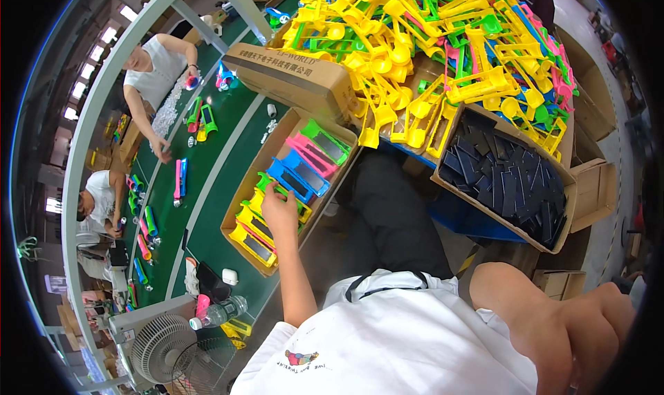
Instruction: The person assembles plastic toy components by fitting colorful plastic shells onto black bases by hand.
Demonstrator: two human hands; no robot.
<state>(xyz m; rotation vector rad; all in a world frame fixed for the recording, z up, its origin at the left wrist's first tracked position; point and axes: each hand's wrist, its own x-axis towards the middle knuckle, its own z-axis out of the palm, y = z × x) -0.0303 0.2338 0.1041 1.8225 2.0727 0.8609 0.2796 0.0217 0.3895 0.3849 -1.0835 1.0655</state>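
Note:
My left hand (277,212) reaches into a cardboard box (232,219) on the green conveyor belt. Its fingers are closed at the end of a green plastic part (265,181), partly hiding it. Yellow plastic parts (253,245) with dark panels set into them lie at the box's near end. Beyond my fingers come blue parts (297,178), pink parts (311,155) and a green part with a dark panel (325,142). My right arm (553,319) is bent at the lower right, and its hand is out of sight.
A large heap of yellow, green, blue and pink plastic parts (443,42) lies ahead. Right of my legs stands an open box of dark panels (505,174). A closed carton (290,73) sits beside the belt (214,208). A bottle (221,311) and fan (162,340) are lower left; two people work opposite.

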